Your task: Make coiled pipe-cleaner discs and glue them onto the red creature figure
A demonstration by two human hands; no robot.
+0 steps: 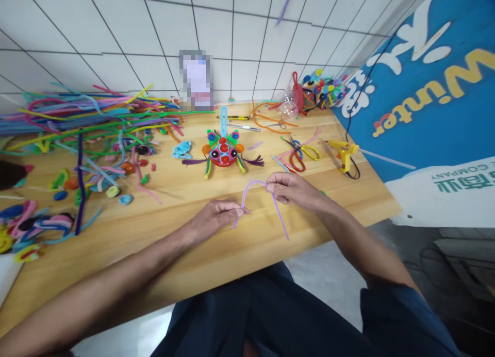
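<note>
A purple pipe cleaner (253, 182) arches between my two hands over the front of the wooden table. My left hand (223, 212) pinches it near one end, with a short tip poking out below the fingers. Further along, my right hand (288, 189) grips it between thumb and fingers, and a long straight tail hangs down toward the table edge. Just beyond my hands lies a colourful animal-face ornament (223, 151) with a red middle, black eyes, purple tassels and a light blue loop on top.
Many pipe cleaners (96, 112) are heaped at the left, near small coiled pieces (112, 192). Scissors (299, 153) and a yellow glue gun (343, 153) lie at the right. A craft knife (234, 117) and a pen (244, 127) rest behind the ornament. A phone (197, 81) leans on the tiled wall.
</note>
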